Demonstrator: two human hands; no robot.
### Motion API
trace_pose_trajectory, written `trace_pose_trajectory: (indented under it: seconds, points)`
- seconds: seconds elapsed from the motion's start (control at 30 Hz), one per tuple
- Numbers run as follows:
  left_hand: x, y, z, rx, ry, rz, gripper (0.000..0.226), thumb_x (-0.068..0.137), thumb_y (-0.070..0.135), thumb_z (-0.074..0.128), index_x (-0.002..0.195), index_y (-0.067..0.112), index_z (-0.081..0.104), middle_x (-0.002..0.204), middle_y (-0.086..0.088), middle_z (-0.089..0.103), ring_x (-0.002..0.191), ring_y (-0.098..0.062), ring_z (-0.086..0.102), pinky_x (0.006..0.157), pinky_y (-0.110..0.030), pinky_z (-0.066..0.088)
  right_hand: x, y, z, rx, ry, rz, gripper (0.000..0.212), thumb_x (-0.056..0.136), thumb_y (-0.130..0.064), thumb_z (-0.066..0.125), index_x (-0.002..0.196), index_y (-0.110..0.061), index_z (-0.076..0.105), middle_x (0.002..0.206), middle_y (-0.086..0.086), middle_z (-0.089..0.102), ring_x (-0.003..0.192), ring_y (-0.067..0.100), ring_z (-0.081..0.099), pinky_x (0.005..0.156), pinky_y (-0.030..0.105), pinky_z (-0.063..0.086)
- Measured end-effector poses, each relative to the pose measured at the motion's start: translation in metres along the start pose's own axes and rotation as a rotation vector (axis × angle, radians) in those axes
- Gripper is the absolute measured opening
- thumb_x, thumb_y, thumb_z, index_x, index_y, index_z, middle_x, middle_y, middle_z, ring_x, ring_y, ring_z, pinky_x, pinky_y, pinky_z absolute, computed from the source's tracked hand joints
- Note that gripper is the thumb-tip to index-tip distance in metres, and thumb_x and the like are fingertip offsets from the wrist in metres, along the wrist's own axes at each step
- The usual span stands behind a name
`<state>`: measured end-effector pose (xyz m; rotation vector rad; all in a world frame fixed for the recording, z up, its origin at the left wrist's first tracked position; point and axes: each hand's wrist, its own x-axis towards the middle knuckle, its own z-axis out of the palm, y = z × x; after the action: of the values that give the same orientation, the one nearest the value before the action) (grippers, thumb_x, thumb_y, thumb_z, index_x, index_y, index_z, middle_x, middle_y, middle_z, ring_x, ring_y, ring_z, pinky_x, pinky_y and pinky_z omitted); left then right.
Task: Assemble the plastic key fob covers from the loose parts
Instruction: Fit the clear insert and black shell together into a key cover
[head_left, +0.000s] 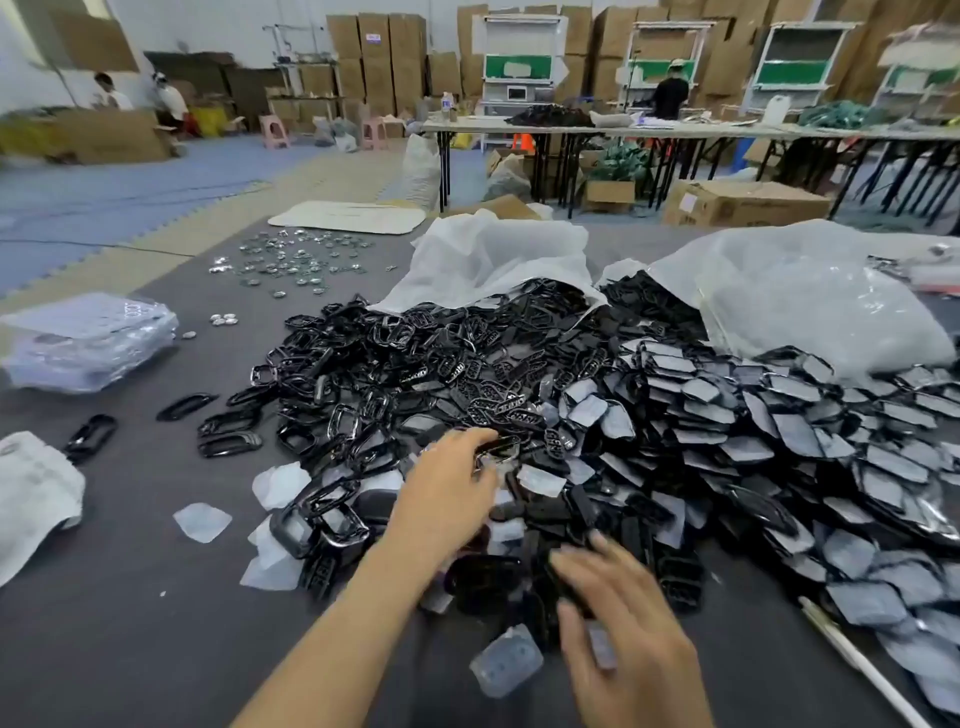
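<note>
On the dark mat (156, 597) in front of you lies a big heap of black parts (415, 374), spilling out of a white bag (483, 260). Just beside it, on your right, is a second heap (779, 441) of flat black pieces with grey film on them, and it comes out of a clear bag (805, 291). Your left hand (447, 488) reaches into the near side of the first heap. Its fingers are bent around a shiny black frame (497, 448) and hold it. Your right hand (618, 623) is lower and closer to you, over the near edge of the heap. It is blurry. Its fingers look a little spread, but you cannot tell if they hold anything. A small clear cover (506, 667) lies on the mat just beside that hand. A clear film piece (202, 521) lies alone on the mat, left of the heap. Farther left, a loose black frame (91, 434) lies well apart from the heap. Little shiny round badges (296, 260) are scattered on the mat behind the heap. A stack of clear packets (88, 338) sits at the far left.
</note>
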<state>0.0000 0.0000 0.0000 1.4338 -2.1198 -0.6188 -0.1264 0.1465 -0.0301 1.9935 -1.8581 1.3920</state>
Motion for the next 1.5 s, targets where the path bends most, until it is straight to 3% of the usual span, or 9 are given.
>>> trace_pose_trajectory:
  seconds: [0.2,0.53,0.67,0.83,1.0,1.17,1.27,1.37,1.5]
  points:
    - [0.032,-0.021,0.024,0.286,-0.009,-0.075,0.045,0.096,0.035,0.050,0.140,0.030,0.041,0.126,0.003,0.060,0.120,-0.022,0.050,0.099,-0.040,0.040,0.086,0.051,0.054,-0.177,-0.361,0.142,0.039,0.100,-0.021,0.045,0.138,-0.018,0.049,0.144,-0.005,0.046,0.144,0.014,0.021,0.118,0.026,0.017]
    - [0.016,-0.022,0.042,0.081,0.417,0.051,0.017,0.091,0.025,0.064,0.107,0.026,0.069,0.096,0.013,0.069,0.092,-0.014,0.060,0.089,-0.029,0.029,0.082,0.053,0.058,-0.254,-0.216,0.111,0.012,0.078,-0.013,0.077,0.087,-0.013,0.068,0.094,-0.002,0.069,0.115,0.025,0.057,0.098,0.044,0.046]
    - [0.019,-0.028,0.035,0.002,0.439,0.029,0.016,0.091,0.026,0.063,0.104,0.021,0.071,0.087,0.007,0.069,0.084,-0.015,0.059,0.083,-0.032,0.041,0.083,0.049,0.054,-0.267,-0.031,0.063,0.017,0.075,-0.010,0.080,0.086,-0.011,0.068,0.081,-0.002,0.066,0.085,0.025,0.058,0.074,0.038,0.053]
    - [0.019,-0.027,0.030,-0.326,0.438,-0.009,0.011,0.092,0.022,0.062,0.099,0.022,0.072,0.072,0.025,0.064,0.070,0.007,0.061,0.065,-0.006,0.043,0.085,0.049,0.050,-0.181,0.076,-0.019,0.021,0.083,-0.002,0.070,0.104,-0.004,0.068,0.084,0.003,0.064,0.075,0.020,0.059,0.067,0.025,0.050]
    - [0.017,-0.018,0.031,-0.607,0.305,-0.040,0.026,0.095,0.015,0.057,0.094,0.040,0.065,0.070,0.011,0.070,0.046,-0.008,0.056,0.050,-0.025,0.051,0.083,0.048,0.046,-0.091,0.044,-0.042,0.035,0.086,0.003,0.064,0.121,0.001,0.062,0.093,0.006,0.064,0.078,0.014,0.061,0.076,0.021,0.049]
    - [0.018,-0.016,0.025,-0.767,0.242,-0.081,0.027,0.096,0.006,0.053,0.110,0.026,0.064,0.066,0.005,0.069,0.047,-0.016,0.057,0.050,-0.027,0.051,0.088,0.053,0.036,-0.274,0.017,0.031,0.012,0.082,-0.008,0.073,0.094,-0.006,0.071,0.083,0.003,0.067,0.067,0.018,0.061,0.056,0.020,0.042]
    - [0.017,-0.016,0.022,-0.795,0.228,-0.073,0.034,0.095,0.003,0.052,0.110,0.032,0.063,0.071,0.004,0.070,0.049,-0.017,0.061,0.050,-0.028,0.053,0.089,0.064,0.030,-0.421,-0.016,0.228,0.015,0.080,-0.014,0.074,0.094,-0.009,0.071,0.087,0.005,0.062,0.082,0.025,0.056,0.068,0.029,0.042]
    - [0.015,-0.015,0.022,-0.807,0.225,-0.070,0.027,0.094,0.005,0.055,0.104,0.028,0.065,0.081,0.002,0.072,0.055,-0.017,0.065,0.055,-0.038,0.058,0.087,0.066,0.028,-0.361,-0.038,0.136,0.018,0.079,-0.020,0.076,0.096,-0.015,0.072,0.089,0.002,0.060,0.089,0.026,0.053,0.078,0.037,0.042]
    - [0.015,-0.016,0.024,-0.722,0.240,-0.045,0.023,0.092,0.011,0.060,0.089,0.033,0.066,0.080,0.010,0.074,0.064,-0.008,0.065,0.061,-0.027,0.055,0.084,0.058,0.035,-0.312,-0.428,-0.003,0.026,0.081,-0.046,0.068,0.101,-0.029,0.071,0.096,-0.012,0.057,0.105,0.016,0.042,0.085,0.029,0.021]
